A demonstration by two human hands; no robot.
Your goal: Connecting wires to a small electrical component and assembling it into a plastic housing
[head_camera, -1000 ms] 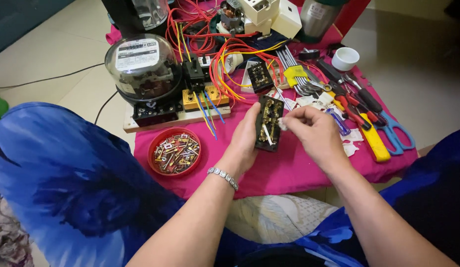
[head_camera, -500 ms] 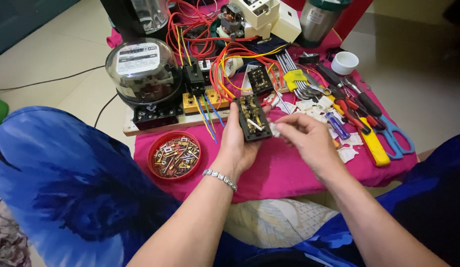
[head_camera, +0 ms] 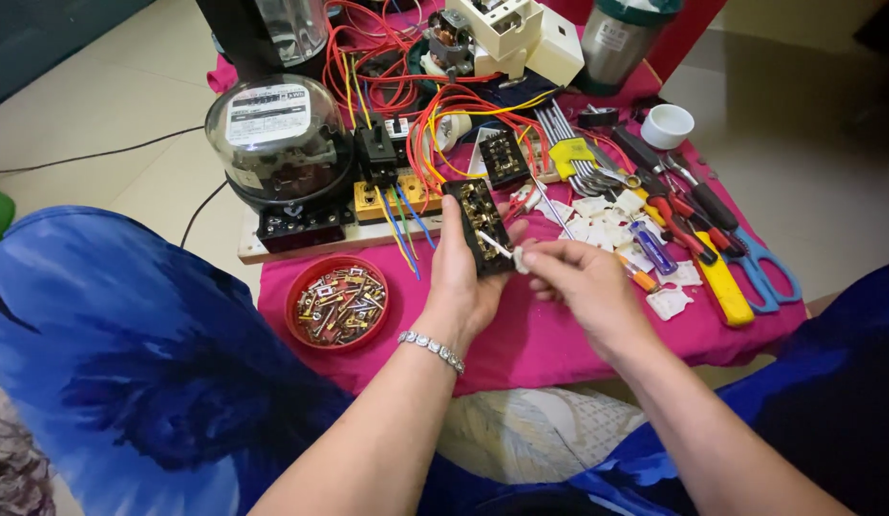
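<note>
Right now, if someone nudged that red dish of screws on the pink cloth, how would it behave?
The red dish looks shallow and wide, so it would probably slide rather than tip. It is heaped with small metal screws, so it is likely heavy for its size. The pink cloth may bunch and drag under it.

Bare pink cloth (head_camera: 549,334) nearside; wires (head_camera: 435,105), tools (head_camera: 693,220) crowd beyond.

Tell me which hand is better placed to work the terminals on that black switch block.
Right, probably. The right hand pinches a small white-tipped tool whose tip meets the black switch block, while the left hand is occupied gripping that block upright.
</note>
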